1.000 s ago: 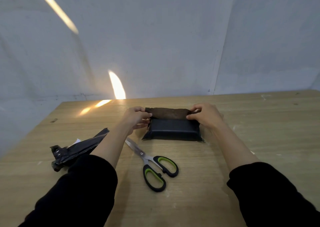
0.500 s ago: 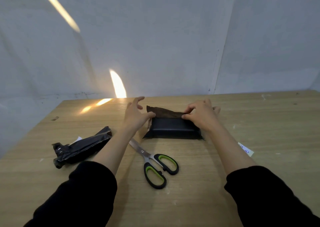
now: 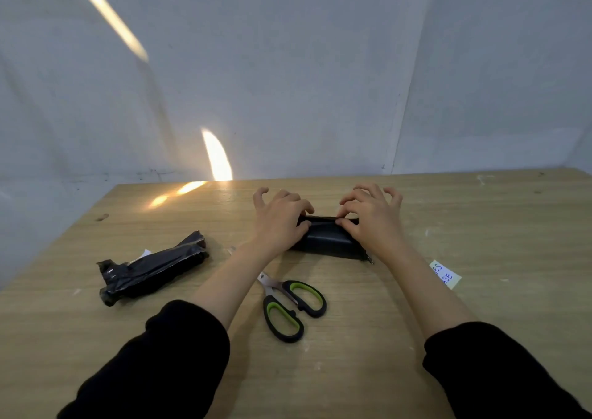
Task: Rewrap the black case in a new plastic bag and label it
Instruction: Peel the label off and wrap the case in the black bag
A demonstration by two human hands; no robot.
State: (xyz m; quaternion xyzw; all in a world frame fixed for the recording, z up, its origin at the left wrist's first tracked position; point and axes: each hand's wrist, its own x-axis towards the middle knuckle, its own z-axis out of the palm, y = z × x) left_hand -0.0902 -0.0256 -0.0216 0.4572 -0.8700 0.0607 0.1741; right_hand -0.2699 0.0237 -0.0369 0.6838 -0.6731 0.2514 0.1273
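Now the black case (image 3: pixel 326 242) is being held down on the table (image 3: pixel 352 370), towards its far edge, and the plastic bag (image 3: pixel 320 219) around it is being folded over. The loose flap, which was standing up along the far side a moment ago, is being brought down flat onto the top of the case. The fold is being pinched from both ends, by the thumb and forefinger of the left hand (image 3: pixel 278 223) at the left end and by those of the right hand (image 3: pixel 371 223) at the right end. The other fingers of both hands are being held lifted and spread. Judging from this, the wrapping is being closed but not yet sealed; nothing is seen fixing the flap. The paper label (image 3: pixel 446 274), written on in blue, is being left on the table just beside the right forearm, not yet stuck on. The scissors (image 3: pixel 290 306) are being left nearer the person, between the forearms, and a crumpled black wrapping (image 3: pixel 150 268) is being left well apart to the left.
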